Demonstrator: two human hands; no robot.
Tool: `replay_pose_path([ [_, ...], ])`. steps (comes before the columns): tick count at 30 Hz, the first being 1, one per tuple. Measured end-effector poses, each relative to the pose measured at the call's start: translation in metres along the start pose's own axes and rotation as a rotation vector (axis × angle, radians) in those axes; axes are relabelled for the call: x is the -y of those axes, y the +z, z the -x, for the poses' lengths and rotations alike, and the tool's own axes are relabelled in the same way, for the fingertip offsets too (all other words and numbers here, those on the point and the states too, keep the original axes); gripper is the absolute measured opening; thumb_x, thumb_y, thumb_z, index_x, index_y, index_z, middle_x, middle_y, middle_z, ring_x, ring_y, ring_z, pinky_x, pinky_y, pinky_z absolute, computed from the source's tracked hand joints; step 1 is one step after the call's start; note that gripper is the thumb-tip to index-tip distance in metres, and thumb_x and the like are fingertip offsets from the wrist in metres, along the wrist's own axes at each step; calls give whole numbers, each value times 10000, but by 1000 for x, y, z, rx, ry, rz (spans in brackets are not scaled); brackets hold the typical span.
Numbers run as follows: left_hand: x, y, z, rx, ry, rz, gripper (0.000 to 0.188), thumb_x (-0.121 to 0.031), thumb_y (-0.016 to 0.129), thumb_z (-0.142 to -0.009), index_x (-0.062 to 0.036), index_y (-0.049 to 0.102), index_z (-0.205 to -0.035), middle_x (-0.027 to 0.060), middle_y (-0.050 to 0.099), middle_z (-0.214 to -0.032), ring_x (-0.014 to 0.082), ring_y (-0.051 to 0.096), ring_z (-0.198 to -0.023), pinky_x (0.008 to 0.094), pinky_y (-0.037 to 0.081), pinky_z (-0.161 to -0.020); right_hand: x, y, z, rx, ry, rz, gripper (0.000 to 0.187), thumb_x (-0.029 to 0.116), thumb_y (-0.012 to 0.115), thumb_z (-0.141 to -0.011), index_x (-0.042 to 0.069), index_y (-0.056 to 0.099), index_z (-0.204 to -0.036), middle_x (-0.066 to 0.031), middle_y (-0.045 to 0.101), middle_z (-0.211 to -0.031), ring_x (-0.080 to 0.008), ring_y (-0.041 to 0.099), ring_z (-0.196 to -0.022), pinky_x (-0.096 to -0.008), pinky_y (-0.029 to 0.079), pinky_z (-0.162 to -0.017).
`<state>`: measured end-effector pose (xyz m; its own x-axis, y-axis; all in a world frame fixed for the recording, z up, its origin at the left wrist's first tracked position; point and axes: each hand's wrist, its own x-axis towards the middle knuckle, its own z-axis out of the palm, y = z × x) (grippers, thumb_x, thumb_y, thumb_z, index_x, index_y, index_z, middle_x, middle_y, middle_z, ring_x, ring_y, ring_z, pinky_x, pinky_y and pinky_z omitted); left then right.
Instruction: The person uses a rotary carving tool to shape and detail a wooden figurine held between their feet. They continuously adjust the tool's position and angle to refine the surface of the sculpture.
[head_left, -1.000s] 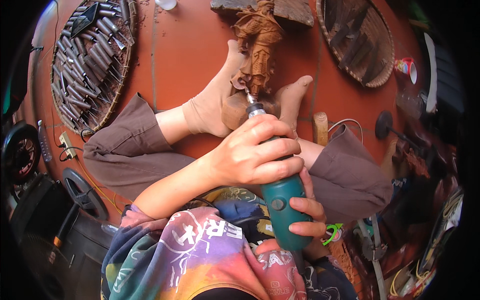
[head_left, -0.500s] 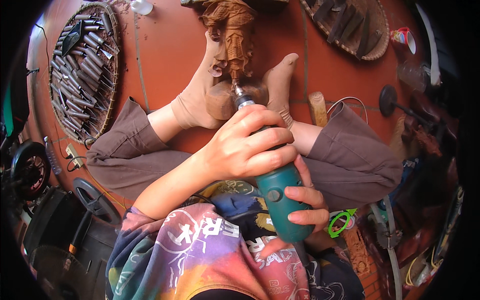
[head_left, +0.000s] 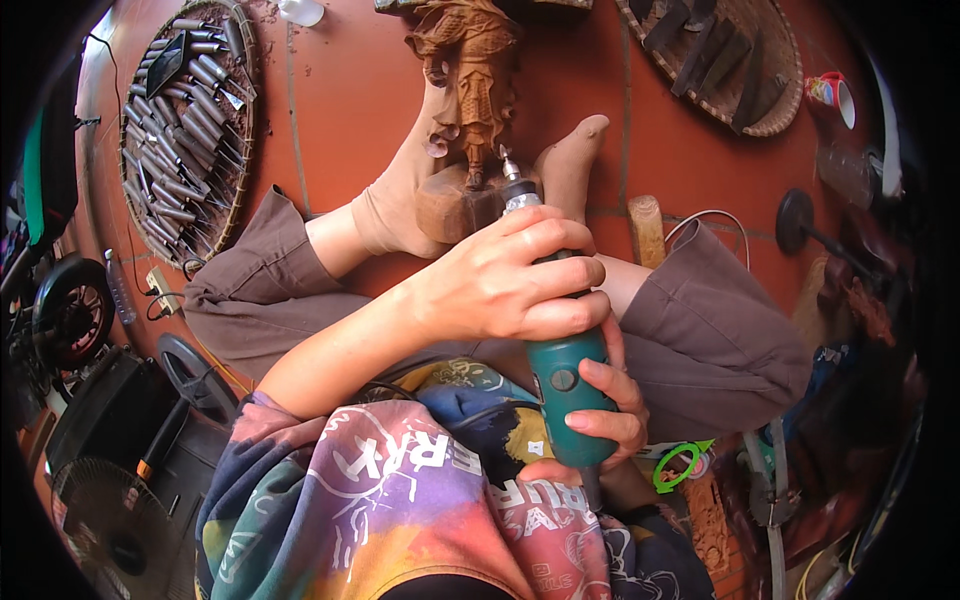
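A green rotary tool (head_left: 572,440) slants up over my lap, its metal tip pointing at a carved wooden figure (head_left: 474,100). My left hand (head_left: 535,275) wraps round the tool's upper body, just behind the collar. Lower down, my right hand (head_left: 608,405) grips the rear, with fingers on its right side and the thumb at the left. The tip is just right of the figure's lower leg; I cannot tell whether it touches. The figure's rounded wooden base (head_left: 450,208) sits between my two socked feet, partly hidden behind the tool.
A round woven tray (head_left: 250,150) of many wood-handled carving tools lies at the left. Another tray (head_left: 785,115) with dark flat pieces stands at the upper right. A wooden mallet-like block (head_left: 647,230), a red cup (head_left: 832,98), a fan (head_left: 105,525) and cables surround me.
The rotary tool's tip has moved right, from the front of the figure's feet to beside its lower leg. Both hands keep their hold. The whole view has shifted slightly.
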<state>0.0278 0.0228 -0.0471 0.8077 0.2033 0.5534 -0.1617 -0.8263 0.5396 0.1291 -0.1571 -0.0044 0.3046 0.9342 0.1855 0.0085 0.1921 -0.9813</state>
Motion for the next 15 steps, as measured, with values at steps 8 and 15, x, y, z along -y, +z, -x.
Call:
replay_pose_path([
  [8,26,-5,1,36,76,-62,269,-181,639,-746,-134,619,-1010,43,616,-1006,252,598,-957,395,510,-797,-16,5,0,-28,10,323,564,181,861,-691,81,563,-1160,-374,438,-1387,-560,490,-1235,-565,501,-965],
  [15,39,0,2,79,97,-115,271,-168,642,-739,-148,619,-1008,20,600,-1010,244,576,-1000,390,508,-831,-38,2,3,-34,40,252,554,162,752,-752,107,480,-1230,-402,325,-1443,-502,444,-1304,-522,497,-994],
])
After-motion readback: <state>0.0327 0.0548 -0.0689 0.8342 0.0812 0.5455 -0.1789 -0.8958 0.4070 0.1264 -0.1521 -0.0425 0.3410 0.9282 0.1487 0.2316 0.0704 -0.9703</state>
